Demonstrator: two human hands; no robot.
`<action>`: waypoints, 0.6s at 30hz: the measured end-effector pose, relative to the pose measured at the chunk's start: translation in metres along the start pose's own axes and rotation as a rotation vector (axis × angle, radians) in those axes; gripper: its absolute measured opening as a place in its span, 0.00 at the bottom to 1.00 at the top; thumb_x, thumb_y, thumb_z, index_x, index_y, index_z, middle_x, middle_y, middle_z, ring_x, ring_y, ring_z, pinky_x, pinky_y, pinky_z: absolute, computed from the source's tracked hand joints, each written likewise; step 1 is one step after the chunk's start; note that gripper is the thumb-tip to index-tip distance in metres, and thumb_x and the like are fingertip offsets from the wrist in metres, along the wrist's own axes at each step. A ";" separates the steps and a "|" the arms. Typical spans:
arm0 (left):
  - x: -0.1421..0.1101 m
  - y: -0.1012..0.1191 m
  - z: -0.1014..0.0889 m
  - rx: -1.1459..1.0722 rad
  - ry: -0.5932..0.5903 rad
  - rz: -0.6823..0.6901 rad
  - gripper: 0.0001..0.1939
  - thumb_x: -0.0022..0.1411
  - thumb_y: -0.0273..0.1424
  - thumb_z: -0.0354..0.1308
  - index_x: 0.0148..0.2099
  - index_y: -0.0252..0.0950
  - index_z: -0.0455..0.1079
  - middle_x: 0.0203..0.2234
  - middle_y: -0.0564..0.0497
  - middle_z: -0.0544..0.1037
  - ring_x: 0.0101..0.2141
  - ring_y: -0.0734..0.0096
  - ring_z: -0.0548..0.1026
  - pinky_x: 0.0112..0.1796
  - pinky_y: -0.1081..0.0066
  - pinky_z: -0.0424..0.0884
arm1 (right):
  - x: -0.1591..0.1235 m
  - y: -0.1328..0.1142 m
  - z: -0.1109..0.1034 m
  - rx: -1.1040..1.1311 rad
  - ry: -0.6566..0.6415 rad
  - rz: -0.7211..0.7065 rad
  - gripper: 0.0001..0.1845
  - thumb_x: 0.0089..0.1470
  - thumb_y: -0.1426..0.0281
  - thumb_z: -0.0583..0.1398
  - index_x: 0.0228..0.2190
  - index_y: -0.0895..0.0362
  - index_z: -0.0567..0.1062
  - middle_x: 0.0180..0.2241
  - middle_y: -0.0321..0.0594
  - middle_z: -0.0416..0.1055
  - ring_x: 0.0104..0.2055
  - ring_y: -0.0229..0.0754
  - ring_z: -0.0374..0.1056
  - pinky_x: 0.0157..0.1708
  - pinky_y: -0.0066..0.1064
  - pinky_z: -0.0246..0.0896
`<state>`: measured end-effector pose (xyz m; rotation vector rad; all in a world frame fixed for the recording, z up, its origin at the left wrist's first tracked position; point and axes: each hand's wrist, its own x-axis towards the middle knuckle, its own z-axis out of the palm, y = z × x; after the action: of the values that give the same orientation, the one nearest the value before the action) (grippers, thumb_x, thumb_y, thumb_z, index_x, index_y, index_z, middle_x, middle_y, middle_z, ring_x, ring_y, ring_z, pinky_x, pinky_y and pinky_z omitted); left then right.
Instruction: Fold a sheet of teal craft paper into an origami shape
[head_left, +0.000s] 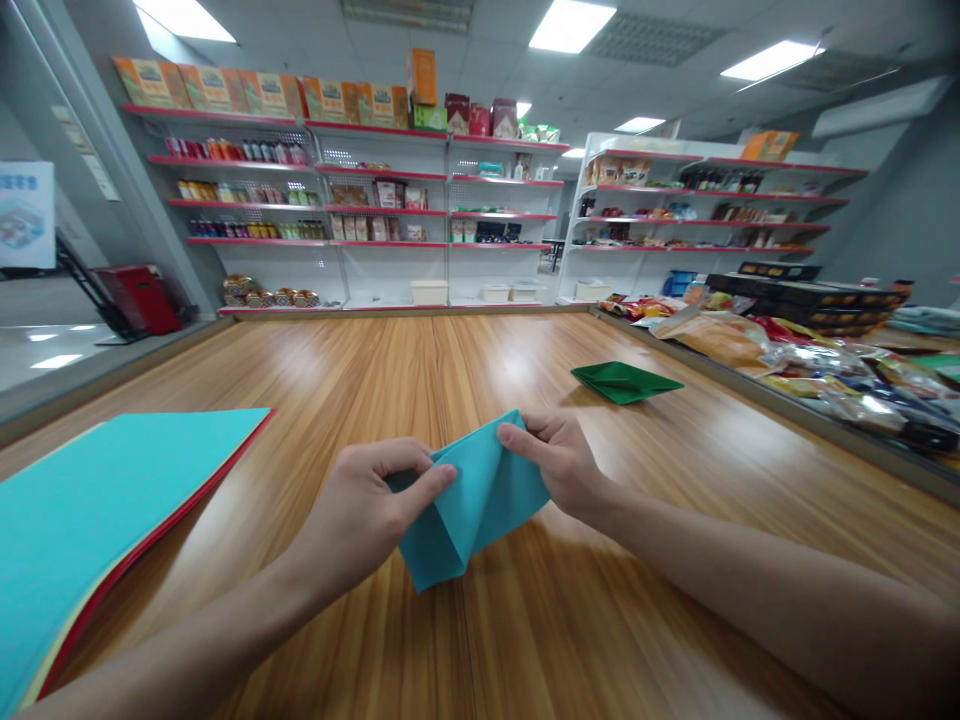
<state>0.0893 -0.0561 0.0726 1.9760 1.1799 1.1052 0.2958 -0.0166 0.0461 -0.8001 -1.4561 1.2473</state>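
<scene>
My left hand pinches the folded blue paper at its left side, thumb against fingers; my right hand pinches its upper right corner likewise. Paper tilted over the wooden table; contact below unclear. Green folded paper lies beyond, rightward.

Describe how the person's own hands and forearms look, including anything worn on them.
The left hand and right hand are both bare, with no gloves. No rings can be made out on the fingers. The left forearm and right forearm are uncovered as far as they show: no sleeves, watch, bracelet or markings are visible.
</scene>
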 end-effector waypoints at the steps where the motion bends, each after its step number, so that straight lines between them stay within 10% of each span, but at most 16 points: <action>1: 0.000 0.000 0.001 0.005 0.013 -0.018 0.16 0.57 0.39 0.58 0.20 0.37 0.70 0.18 0.54 0.70 0.22 0.72 0.66 0.24 0.73 0.59 | 0.000 0.001 0.000 0.008 0.009 -0.009 0.16 0.48 0.59 0.65 0.22 0.60 0.76 0.21 0.37 0.70 0.21 0.34 0.62 0.20 0.25 0.57; 8: -0.001 -0.004 0.009 -0.005 0.279 -0.084 0.13 0.56 0.40 0.60 0.25 0.39 0.75 0.24 0.53 0.75 0.28 0.68 0.71 0.30 0.71 0.63 | 0.000 0.002 0.001 -0.036 0.156 -0.101 0.18 0.49 0.59 0.64 0.19 0.60 0.71 0.17 0.33 0.61 0.20 0.32 0.54 0.19 0.25 0.49; 18: -0.006 -0.003 0.013 -0.039 0.348 -0.040 0.11 0.58 0.37 0.60 0.26 0.39 0.75 0.27 0.54 0.73 0.28 0.73 0.69 0.28 0.72 0.63 | -0.005 -0.006 0.006 -0.159 0.180 -0.202 0.20 0.52 0.61 0.62 0.17 0.59 0.67 0.17 0.31 0.55 0.20 0.31 0.49 0.19 0.25 0.43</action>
<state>0.0977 -0.0609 0.0612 1.7681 1.3537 1.4809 0.2924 -0.0239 0.0505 -0.8262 -1.4612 0.8939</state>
